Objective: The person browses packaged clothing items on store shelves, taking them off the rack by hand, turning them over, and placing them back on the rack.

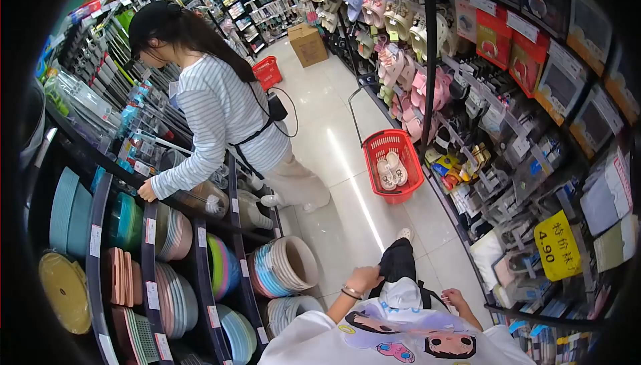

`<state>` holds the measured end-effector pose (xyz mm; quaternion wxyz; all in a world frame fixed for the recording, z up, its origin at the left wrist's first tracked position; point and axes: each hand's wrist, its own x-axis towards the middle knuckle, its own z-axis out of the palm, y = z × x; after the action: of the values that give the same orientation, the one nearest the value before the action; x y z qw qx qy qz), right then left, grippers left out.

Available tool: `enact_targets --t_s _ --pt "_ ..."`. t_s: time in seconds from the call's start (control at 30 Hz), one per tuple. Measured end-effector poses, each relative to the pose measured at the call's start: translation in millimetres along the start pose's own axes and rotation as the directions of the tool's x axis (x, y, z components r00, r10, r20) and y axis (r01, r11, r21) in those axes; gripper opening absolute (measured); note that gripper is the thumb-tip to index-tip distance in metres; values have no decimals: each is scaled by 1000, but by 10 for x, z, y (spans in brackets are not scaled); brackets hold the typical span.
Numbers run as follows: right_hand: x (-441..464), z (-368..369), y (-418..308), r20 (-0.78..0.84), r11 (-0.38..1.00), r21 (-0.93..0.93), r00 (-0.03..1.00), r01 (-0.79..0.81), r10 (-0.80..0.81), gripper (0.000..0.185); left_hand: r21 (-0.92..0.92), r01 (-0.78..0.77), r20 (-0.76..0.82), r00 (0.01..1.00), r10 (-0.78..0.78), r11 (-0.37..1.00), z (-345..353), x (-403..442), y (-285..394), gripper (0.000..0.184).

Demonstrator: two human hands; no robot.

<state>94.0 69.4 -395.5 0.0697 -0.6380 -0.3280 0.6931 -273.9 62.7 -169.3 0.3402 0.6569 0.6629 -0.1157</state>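
1. Blue basins [69, 208] stand nested on the shelf, far left. Another person's hand [147, 190] is at the shelf edge; best leave that arm its room.
2. Stacked pails [274, 268] flank the left arm. Advice: elbow in, so as not to knock the rims.
3. Left hand [364, 278]: fingers curled in, right by the black trousers [398, 261]. Can't tell if it pinches cloth. If it does, a light grip is enough. Pails are off to its left.
4. Red basket [394, 168] is on the floor, ahead of both hands and well apart from them, pale clogs [390, 171] inside, handle up. Handle is the sensible grip; a level, slow pull suits the loose clogs.
5. Right hand [454, 298]: fingers half bent, slightly spread, nothing visible in them. Basket is forward and left of it; hanging goods [527, 258] are to its right.
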Motion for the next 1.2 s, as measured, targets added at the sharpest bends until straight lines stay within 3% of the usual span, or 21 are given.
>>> enact_targets --t_s 0.17,0.23,0.3,0.37,0.6,0.8,0.93,1.03,1.1,1.2 --pt "-298 56 297 -140 989 142 990 43 -23 19 14 -186 -40 982 187 982 -149 32 135 36" --pt "-506 80 319 -199 975 206 979 79 -37 19 -52 -273 -155 952 262 961 -182 154 138 38" --pt "-613 35 384 -268 939 319 963 126 -38 20 -49 -335 -78 940 331 941 -227 290 121 46" --pt "-857 23 384 -434 873 411 899 262 -66 21 15 -245 -117 962 245 969 -265 333 129 54" --pt "-1525 -162 578 -714 671 515 700 533 -9 22 8 -259 -116 959 258 966 -577 455 130 60" --pt "-1833 -135 517 -808 613 478 589 629 26 25 103 -301 -33 952 306 948 -493 743 132 58" --pt "-1886 -121 388 -810 575 500 584 647 48 26 125 -299 90 953 290 946 -575 924 389 57" --pt "-1908 -229 283 -801 558 530 593 638 82 27 165 -338 184 933 308 927 -731 1132 716 56" --pt "-1923 -344 257 -828 506 473 560 721 -23 27 145 -398 152 913 377 906 -837 1326 977 55" --pt "-1948 -642 125 -825 507 500 564 702 32 26 263 -473 118 881 459 841 -986 1612 1618 55"
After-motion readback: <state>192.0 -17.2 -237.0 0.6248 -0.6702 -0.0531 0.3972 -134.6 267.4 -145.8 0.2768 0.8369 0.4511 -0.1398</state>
